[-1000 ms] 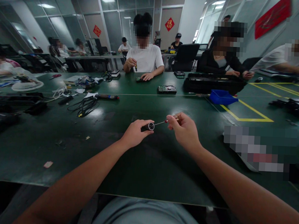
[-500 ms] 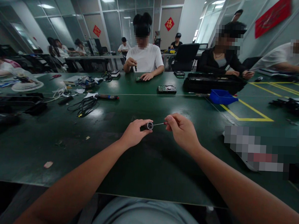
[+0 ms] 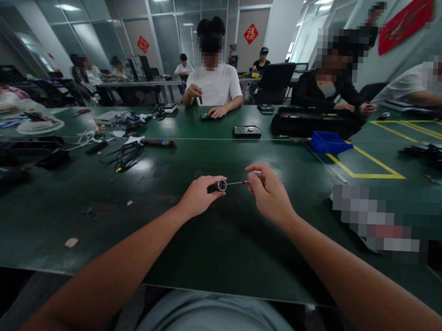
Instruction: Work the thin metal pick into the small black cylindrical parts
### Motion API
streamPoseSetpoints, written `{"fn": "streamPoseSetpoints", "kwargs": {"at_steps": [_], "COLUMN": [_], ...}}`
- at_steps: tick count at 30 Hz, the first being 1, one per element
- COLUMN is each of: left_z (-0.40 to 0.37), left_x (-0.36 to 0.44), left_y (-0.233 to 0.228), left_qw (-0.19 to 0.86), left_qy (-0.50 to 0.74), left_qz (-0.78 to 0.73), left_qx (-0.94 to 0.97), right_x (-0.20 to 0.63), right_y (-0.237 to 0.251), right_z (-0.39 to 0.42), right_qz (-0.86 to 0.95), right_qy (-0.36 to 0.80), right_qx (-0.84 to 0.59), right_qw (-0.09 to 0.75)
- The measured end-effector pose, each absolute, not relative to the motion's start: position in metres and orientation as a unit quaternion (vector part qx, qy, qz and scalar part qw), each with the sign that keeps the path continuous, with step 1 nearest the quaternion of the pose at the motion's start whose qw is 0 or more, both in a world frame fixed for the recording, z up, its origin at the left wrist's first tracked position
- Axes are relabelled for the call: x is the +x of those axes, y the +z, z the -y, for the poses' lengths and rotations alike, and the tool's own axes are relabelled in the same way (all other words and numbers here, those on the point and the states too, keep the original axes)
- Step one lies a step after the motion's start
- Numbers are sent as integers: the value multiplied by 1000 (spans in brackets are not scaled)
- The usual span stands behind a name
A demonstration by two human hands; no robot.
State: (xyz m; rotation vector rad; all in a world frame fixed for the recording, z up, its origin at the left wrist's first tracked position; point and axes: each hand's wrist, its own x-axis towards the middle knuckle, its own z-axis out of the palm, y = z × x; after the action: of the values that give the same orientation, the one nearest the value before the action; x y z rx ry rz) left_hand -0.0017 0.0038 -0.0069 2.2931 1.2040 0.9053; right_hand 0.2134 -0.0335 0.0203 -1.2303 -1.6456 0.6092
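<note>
My left hand (image 3: 201,194) is closed around a dark cylindrical part (image 3: 221,185) with a pale ring at its open end, which faces me and to the right. Fingers and thumb grip it from both sides, hiding most of its body. In my right hand (image 3: 269,192) is a screwdriver (image 3: 245,182) with a red handle, held between thumb and fingers, the index finger lifted off. Its thin metal shaft runs level to the left, and the tip meets the cylinder's ringed end. Whether the tip sits in a screw is too small to tell.
On the green table (image 3: 216,254) a hard drive (image 3: 247,131) lies beyond my hands. A blue tray (image 3: 329,142) and long black housing (image 3: 315,122) stand to the right. Coiled black cable (image 3: 123,155) lies left. A co-worker (image 3: 214,86) sits opposite with a tool in hand.
The fingers of my right hand have loosened and the index finger has risen off the screwdriver handle. My left hand and the cylinder stay in place.
</note>
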Motion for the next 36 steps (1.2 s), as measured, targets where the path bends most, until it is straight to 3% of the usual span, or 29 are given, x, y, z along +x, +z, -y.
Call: {"fn": "streamPoseSetpoints", "kwargs": {"at_steps": [18, 23, 28, 36], "left_z": [-5, -5, -6, -6], "left_x": [-2, -2, -2, -2], "left_y": [-8, -8, -8, -6], "left_qw": [199, 199, 195, 205], "left_qy": [319, 320, 325, 334], "left_qz": [-435, -429, -442, -427], "left_qx": [818, 821, 813, 815], "right_x": [212, 211, 209, 209], "right_y": [26, 26, 23, 13], "right_z": [39, 39, 35, 18], "right_qz": [682, 655, 614, 404], "right_qy": [257, 302, 343, 531], "right_qx": [-501, -510, -471, -437], "right_qw": [466, 469, 533, 604]}}
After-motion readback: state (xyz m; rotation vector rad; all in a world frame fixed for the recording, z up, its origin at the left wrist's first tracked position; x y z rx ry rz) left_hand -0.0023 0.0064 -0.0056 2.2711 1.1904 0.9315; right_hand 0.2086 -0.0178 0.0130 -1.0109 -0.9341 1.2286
